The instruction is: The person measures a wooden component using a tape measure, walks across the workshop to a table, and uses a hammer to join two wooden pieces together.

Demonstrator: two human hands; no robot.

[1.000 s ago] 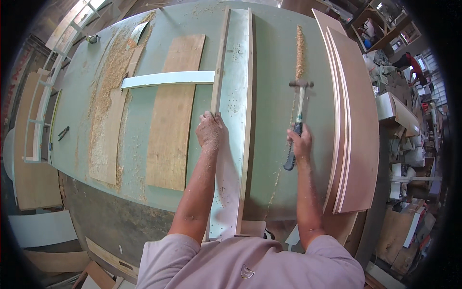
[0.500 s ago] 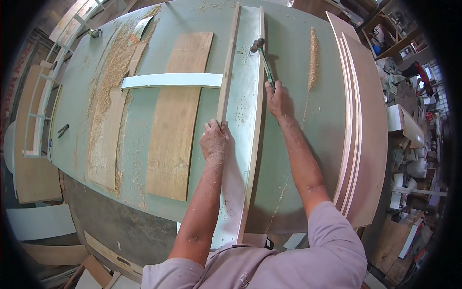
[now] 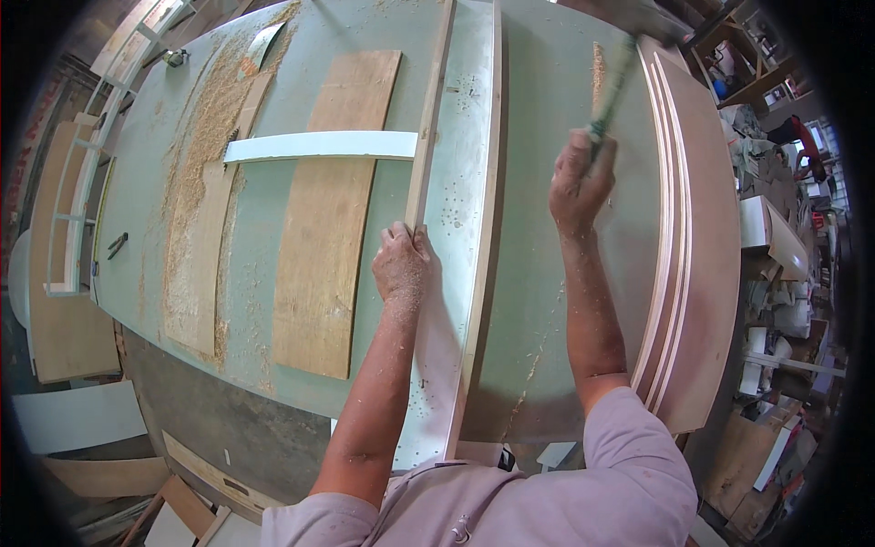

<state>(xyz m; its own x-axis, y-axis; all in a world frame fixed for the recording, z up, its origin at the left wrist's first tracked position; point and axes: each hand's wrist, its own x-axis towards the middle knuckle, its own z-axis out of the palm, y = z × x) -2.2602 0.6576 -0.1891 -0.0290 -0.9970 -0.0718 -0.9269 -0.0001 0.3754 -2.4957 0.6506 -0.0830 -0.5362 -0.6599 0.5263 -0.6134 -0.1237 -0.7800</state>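
Observation:
My left hand (image 3: 399, 264), dusted with sawdust, is closed on the near part of a narrow wooden strip (image 3: 431, 118). The strip runs along the left edge of a long white panel (image 3: 456, 264) dotted with small holes. A second wooden strip (image 3: 484, 273) borders the panel's right edge. Off to the right, my right hand (image 3: 581, 182) is wrapped round the green handle of a hammer (image 3: 615, 91). The hammer's head is smeared by motion at the upper right. A white crosspiece (image 3: 319, 146) meets the left strip and reaches leftward over a wide board (image 3: 314, 273).
Green-topped table (image 3: 538, 346) lies beneath everything. Stacked thin wooden sheets (image 3: 706, 246) line its right side. Sawdust (image 3: 196, 173) surrounds a long board (image 3: 196, 283) on the left, with a saw blade (image 3: 262, 46) beyond. Pliers (image 3: 118, 244) lie near the left edge.
My right hand has swung the hammer from above the panel out to the right, its head now toward the stacked sheets. My left hand keeps its hold on the strip.

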